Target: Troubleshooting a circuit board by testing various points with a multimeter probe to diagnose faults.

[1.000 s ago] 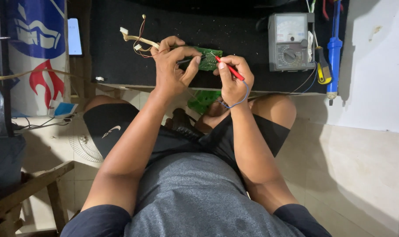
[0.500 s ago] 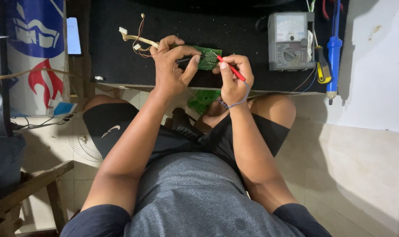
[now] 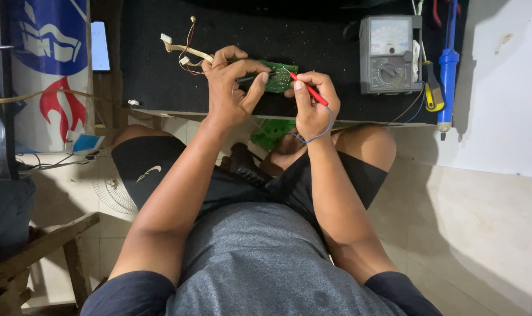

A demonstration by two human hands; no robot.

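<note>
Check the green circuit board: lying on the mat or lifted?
Lifted: the left hand holds the green circuit board above the black mat.

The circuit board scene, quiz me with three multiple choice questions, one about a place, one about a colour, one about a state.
1. Where does the grey meter sit?
A. on the black mat, right of the hands
B. on the person's lap
C. on the wooden stool

2. What colour is the probe in the right hand?
A. yellow
B. red
C. white

3. How is the green circuit board held?
A. lying untouched on the mat
B. in the left hand
C. clamped in a vise

Answers: 1 A, it rests on the black mat. 2 B, the red probe shows between the fingers. 3 B, the left fingers grip it.
</note>
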